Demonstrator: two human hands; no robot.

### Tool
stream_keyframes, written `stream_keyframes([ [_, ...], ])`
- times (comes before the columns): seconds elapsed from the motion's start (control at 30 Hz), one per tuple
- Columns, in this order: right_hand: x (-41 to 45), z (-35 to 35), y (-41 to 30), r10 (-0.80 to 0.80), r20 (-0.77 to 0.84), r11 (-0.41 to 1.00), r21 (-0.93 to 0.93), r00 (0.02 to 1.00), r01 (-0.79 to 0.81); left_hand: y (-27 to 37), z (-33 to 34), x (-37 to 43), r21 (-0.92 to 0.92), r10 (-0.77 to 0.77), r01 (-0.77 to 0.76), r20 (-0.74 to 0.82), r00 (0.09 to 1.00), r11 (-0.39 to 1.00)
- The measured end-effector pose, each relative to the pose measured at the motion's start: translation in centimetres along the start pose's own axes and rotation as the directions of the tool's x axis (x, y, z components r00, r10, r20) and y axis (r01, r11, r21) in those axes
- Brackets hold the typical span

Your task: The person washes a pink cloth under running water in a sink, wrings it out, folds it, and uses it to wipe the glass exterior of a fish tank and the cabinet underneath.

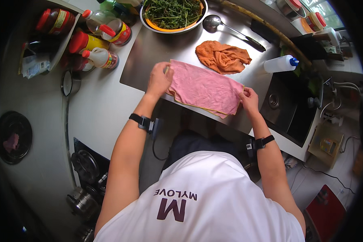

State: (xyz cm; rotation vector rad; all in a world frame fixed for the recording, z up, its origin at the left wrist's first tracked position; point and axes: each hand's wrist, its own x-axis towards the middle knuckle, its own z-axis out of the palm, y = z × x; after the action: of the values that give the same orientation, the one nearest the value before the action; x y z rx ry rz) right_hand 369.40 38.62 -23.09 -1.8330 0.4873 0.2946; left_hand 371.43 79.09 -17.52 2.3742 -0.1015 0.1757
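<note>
A pink cloth (204,87) with a yellow-green hem is spread between my hands at the front edge of the stainless steel counter (148,57). My left hand (160,78) grips its upper left corner. At the cloth's right side my right hand (249,98) pinches the edge between thumb and fingers. A crumpled orange cloth (224,57) lies just beyond the pink one. Farther back, a ladle (211,23) with a black handle rests on the steel, beside a metal bowl (142,13) with an orange basket of leafy greens (172,13).
A white squeeze bottle (279,64) with a blue cap lies near the dark sink (286,118) on the right. Several jars and sauce bottles (103,59) stand at the left. A gas stove (92,163) and metal pot (82,202) are at the lower left.
</note>
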Motion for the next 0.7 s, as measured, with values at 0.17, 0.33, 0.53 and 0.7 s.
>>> stream_keyframes([
  [0.17,-2.6,0.9,-0.2,0.012,-0.112,0.963,-0.267,0.994,-0.042,1.1,-1.3,-7.3,-0.073,-0.035,0.056,0.265,0.964,0.996],
  [0.33,-5.4,1.1,2.0,0.047,-0.158,0.922,-0.372,0.986,-0.104,1.6,-1.6,-9.4,-0.105,-0.124,0.153,0.242,0.962,0.983],
  [0.53,-6.3,1.0,3.4,0.062,-0.094,0.915,-0.392,0.994,-0.095,-0.3,-0.1,-9.8,-0.26,-0.293,0.357,0.256,0.921,0.897],
  [0.7,-7.3,0.9,-0.8,0.142,-0.061,0.964,-0.217,0.988,-0.152,-3.1,0.0,-8.3,-0.194,-0.443,0.573,0.457,0.771,0.796],
])
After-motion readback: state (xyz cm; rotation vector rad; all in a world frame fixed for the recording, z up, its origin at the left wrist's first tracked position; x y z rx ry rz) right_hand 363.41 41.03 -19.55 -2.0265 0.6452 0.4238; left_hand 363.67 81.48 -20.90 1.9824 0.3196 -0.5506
